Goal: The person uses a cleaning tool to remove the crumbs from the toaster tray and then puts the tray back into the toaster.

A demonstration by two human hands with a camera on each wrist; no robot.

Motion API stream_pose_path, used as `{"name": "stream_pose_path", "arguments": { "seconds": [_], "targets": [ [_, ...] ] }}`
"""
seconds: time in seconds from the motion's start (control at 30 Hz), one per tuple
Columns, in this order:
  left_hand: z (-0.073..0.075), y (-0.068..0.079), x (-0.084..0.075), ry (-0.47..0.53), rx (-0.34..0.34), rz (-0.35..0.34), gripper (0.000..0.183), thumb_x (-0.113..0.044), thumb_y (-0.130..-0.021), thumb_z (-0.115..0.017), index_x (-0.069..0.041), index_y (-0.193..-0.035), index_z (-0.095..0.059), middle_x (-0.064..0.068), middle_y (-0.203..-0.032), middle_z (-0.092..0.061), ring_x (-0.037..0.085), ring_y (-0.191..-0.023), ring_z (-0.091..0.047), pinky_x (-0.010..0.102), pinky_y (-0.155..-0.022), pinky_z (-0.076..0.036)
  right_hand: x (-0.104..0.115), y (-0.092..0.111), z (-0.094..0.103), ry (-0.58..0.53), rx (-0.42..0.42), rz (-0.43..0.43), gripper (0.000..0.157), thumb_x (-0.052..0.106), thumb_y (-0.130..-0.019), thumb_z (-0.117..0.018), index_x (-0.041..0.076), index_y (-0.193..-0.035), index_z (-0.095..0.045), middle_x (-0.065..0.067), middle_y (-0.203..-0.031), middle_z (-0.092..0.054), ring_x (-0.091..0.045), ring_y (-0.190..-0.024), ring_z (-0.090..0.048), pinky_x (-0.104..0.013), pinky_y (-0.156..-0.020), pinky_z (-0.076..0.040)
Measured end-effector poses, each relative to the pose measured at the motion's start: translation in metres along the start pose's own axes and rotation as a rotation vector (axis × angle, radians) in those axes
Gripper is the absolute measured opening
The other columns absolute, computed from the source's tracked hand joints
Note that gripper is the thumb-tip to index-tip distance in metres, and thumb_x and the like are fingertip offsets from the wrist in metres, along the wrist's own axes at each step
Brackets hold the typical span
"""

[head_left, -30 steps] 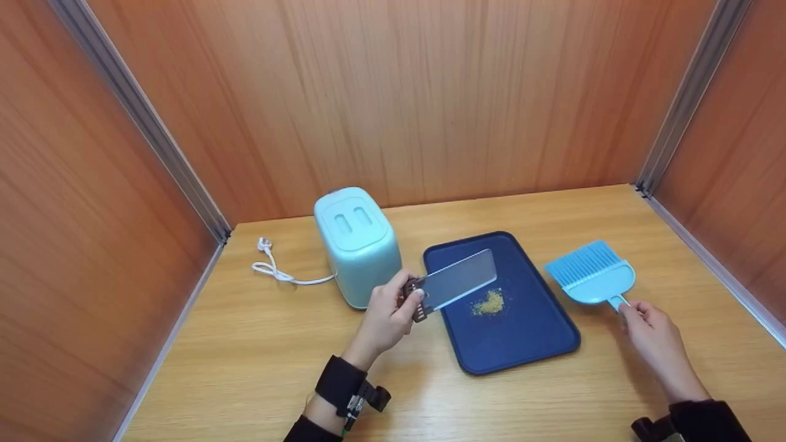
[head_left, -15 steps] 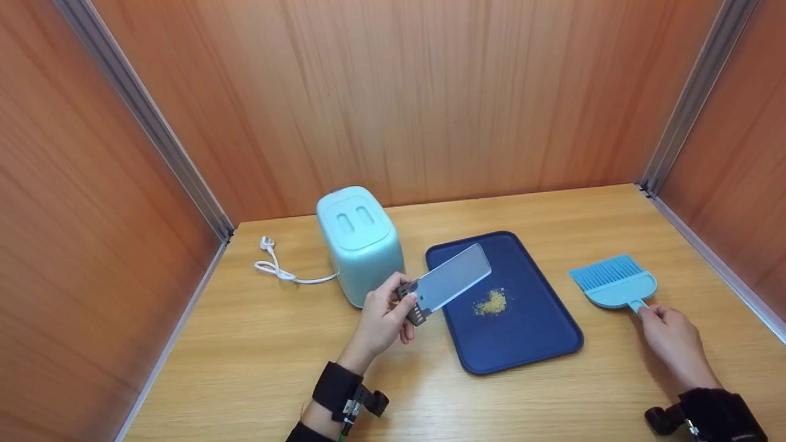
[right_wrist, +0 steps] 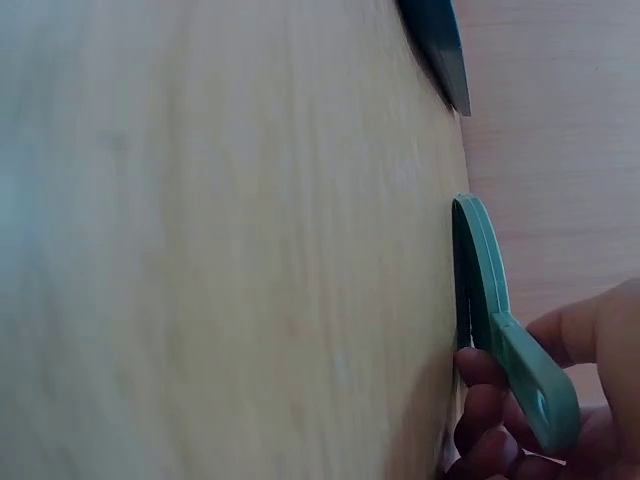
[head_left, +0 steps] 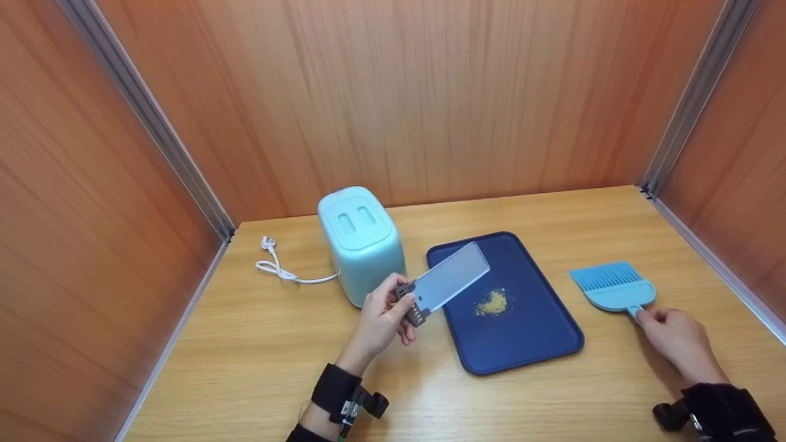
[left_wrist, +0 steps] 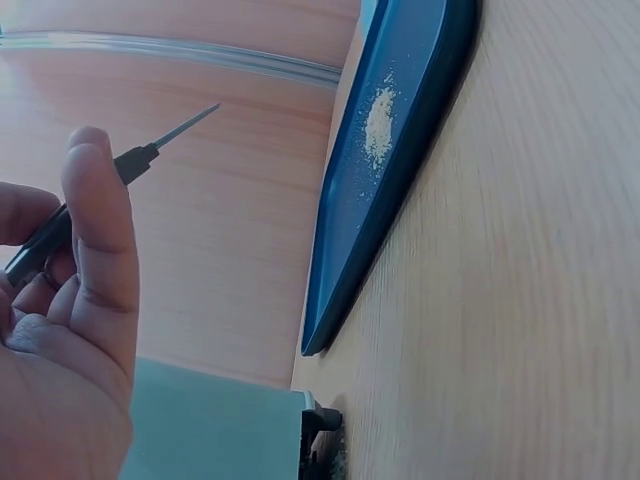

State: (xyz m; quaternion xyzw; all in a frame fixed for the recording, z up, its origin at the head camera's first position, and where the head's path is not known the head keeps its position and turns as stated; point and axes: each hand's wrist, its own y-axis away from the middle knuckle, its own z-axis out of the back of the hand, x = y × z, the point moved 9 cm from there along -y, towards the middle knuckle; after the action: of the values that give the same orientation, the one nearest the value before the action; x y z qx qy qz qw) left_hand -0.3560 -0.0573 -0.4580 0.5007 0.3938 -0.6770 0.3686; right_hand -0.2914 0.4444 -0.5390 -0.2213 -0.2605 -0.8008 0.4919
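My left hand (head_left: pixel 381 313) pinches the dark slotted end of a flat grey crumb tray (head_left: pixel 451 276) between thumb and fingers. Its thin plate slants up over the left part of a navy serving tray (head_left: pixel 522 344); in the left wrist view the crumb tray (left_wrist: pixel 186 127) appears edge-on, raised off the table. A small heap of yellowish crumbs (head_left: pixel 493 302) lies on the serving tray. Right of that tray, my right hand (head_left: pixel 675 337) grips the short handle of a light blue hand brush (head_left: pixel 620 294), bristles pointing away, low at the tabletop.
A light blue toaster (head_left: pixel 368 270) with a lid on top stands left of the serving tray, just behind my left hand. Its white cord and plug (head_left: pixel 276 270) lie to the left. Wood-look panels (head_left: pixel 430 104) enclose the back and both sides.
My right hand has carried the brush to the right and a little nearer, lowering it toward the table. The left hand has tilted the crumb tray slightly.
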Motion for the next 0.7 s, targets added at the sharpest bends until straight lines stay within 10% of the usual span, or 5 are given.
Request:
{"name": "stream_pose_path", "arguments": {
  "seconds": [0.43,0.7],
  "targets": [
    [0.000,0.004,0.005,0.150,0.013,0.061,0.020,-0.017,-0.113,-0.052,-0.002,-0.125,-0.048,0.013,-0.091,-0.075,0.016,-0.058,-0.073,0.030,-0.056,-0.062,0.006,0.004,0.005,-0.003,-0.078,0.002,0.046,0.039,-0.103,-0.057,-0.005,-0.114,-0.063,-0.023,-0.104,-0.067,-0.038,-0.101,-0.058,-0.035,-0.074,-0.040],
    [-0.005,0.006,0.003,0.270,0.026,0.081,0.015,-0.013,-0.113,-0.047,-0.005,-0.124,-0.041,0.021,-0.105,-0.077,0.023,-0.070,-0.080,0.036,-0.064,-0.066,0.058,0.024,0.009,0.002,-0.148,0.191,0.056,0.050,-0.108,-0.056,-0.004,-0.120,-0.062,-0.016,-0.097,-0.065,-0.026,-0.085,-0.058,-0.031,-0.068,-0.040]
  ]
}}
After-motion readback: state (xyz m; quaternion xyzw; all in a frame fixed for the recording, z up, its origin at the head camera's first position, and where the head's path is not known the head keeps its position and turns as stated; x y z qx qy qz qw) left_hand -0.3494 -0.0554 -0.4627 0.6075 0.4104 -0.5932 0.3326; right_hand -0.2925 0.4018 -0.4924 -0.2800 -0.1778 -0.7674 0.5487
